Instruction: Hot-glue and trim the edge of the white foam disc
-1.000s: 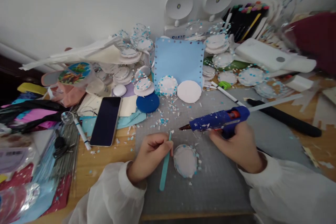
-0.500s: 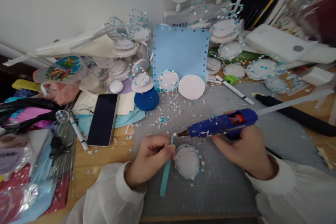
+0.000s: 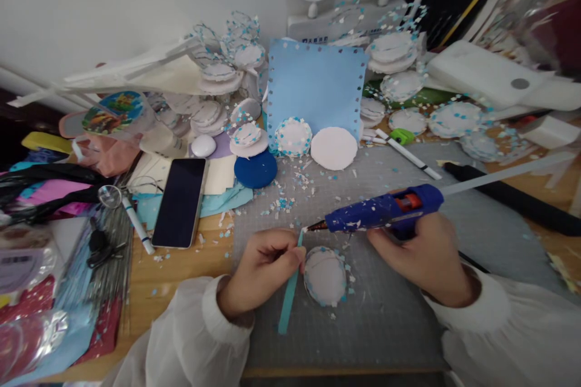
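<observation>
My left hand (image 3: 265, 269) pinches a narrow teal paper strip (image 3: 287, 305) near its top end, and the rest of the strip slants down toward me. In my right hand (image 3: 422, 254) is a blue glue gun (image 3: 363, 213), its fingers wrapped round the handle and a long pale glue stick (image 3: 508, 172) jutting from the back. The gun's dark nozzle (image 3: 316, 226) meets or nearly meets the strip's upper tip. Just right of the strip, a round white paper disc (image 3: 325, 276) edged with small blue and white pieces lies on the grey cutting mat (image 3: 381, 332).
Behind the hands a light blue sheet (image 3: 315, 81) stands upright, with a decorated disc (image 3: 293, 136) and a plain white disc (image 3: 334, 148) before it. A phone (image 3: 179, 202) lies left, above a key (image 3: 100, 248). A black rod (image 3: 512, 196) lies right. Paper scraps litter the mat.
The whole view has shifted slightly. Both hands keep their holds, and the nozzle stays at the strip's upper end.
</observation>
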Demonstrator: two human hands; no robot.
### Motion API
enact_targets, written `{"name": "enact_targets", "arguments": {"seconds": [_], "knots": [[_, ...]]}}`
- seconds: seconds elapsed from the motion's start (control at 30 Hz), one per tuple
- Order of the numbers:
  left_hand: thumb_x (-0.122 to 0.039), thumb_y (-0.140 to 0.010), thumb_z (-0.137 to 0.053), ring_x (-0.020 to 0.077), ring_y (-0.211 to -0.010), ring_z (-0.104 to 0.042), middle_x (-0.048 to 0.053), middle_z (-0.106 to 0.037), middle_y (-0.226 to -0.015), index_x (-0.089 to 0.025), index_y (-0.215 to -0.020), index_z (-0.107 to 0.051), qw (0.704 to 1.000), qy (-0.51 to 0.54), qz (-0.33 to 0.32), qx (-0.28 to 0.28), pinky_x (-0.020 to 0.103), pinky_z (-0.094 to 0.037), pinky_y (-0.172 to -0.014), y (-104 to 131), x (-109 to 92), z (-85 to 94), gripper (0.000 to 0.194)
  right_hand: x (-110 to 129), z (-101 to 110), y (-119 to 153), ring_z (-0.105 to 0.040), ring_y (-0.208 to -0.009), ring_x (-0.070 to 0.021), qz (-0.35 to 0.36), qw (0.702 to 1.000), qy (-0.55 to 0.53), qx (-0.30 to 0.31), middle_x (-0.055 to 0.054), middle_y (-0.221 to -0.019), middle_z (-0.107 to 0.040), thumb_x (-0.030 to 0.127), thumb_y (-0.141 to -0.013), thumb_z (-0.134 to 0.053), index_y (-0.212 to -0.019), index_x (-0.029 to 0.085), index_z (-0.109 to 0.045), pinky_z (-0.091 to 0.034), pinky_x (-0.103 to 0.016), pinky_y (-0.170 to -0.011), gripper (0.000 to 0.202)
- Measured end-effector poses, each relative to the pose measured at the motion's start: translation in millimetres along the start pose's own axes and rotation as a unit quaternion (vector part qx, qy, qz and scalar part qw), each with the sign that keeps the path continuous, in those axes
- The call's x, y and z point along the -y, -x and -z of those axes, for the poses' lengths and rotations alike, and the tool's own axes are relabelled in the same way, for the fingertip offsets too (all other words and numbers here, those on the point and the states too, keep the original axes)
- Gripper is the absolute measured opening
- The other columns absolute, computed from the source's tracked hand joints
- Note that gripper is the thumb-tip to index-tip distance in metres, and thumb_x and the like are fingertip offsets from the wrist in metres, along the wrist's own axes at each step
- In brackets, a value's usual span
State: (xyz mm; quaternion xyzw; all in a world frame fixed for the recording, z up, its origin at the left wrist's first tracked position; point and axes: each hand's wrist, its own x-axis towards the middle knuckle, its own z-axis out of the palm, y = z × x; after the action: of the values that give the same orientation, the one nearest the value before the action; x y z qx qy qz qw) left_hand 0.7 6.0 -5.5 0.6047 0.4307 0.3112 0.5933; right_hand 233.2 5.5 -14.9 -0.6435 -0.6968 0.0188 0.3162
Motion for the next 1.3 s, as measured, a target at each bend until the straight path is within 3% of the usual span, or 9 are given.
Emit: {"name": "enact_targets", "arguments": {"seconds": [0.8, 1.03, 1.17, 1.3], "knots": [[-0.025, -0.084, -0.050, 0.0096, -0.052, -0.039, -0.002, -0.041, -0.051, -0.014, -0.049, -0.051, 1.000, 0.000, -0.013, 0.007, 0.023, -0.030, -0.050, 0.8, -2.1, 0.6, 0.036, -4.4, -3.7, 5.3, -0.063, -0.050, -0.0262, -0.021, 1.000, 0.019, 0.013, -0.004, -0.057, -0.063, 0.038, -0.069, -0.055, -0.083, 0.021, -0.055, -0.046, -0.034, -0.048, 0.021], [-0.026, -0.084, -0.050, 0.0094, -0.052, -0.040, -0.002, -0.041, -0.051, -0.014, -0.050, -0.053, 1.000, -0.010, -0.016, 0.005, 0.022, -0.030, -0.051, 0.2, 0.1, 0.3, 0.036, -7.1, -4.5, 5.9, -0.061, -0.049, -0.0243, 0.001, 1.000, 0.025, 0.009, -0.003, -0.058, -0.064, 0.037, -0.070, -0.056, -0.083, 0.022, -0.055, -0.044, -0.033, -0.048, 0.020], [-0.026, -0.084, -0.051, 0.0089, -0.051, -0.039, -0.002, -0.043, -0.052, -0.014, -0.051, -0.055, 1.000, -0.017, -0.014, 0.003, 0.022, -0.029, -0.050, -0.3, 3.2, 0.7, 0.036, -11.2, -9.8, 5.7, -0.063, -0.056, -0.0277, 0.031, 0.996, 0.077, -0.018, -0.010, -0.066, -0.068, 0.039, -0.071, -0.057, -0.086, 0.018, -0.057, -0.045, -0.035, -0.052, 0.025], [-0.028, -0.083, -0.051, 0.0088, -0.051, -0.038, -0.002, -0.043, -0.051, -0.014, -0.052, -0.057, 1.000, -0.019, -0.010, -0.012, 0.022, -0.028, -0.049, -0.6, 6.8, 0.2, 0.035, -16.5, -8.8, 1.0, -0.062, -0.059, -0.0266, -0.002, 0.993, 0.113, -0.043, -0.009, -0.066, -0.065, 0.043, -0.073, -0.058, -0.087, 0.018, -0.058, -0.042, -0.034, -0.053, 0.029]]}}
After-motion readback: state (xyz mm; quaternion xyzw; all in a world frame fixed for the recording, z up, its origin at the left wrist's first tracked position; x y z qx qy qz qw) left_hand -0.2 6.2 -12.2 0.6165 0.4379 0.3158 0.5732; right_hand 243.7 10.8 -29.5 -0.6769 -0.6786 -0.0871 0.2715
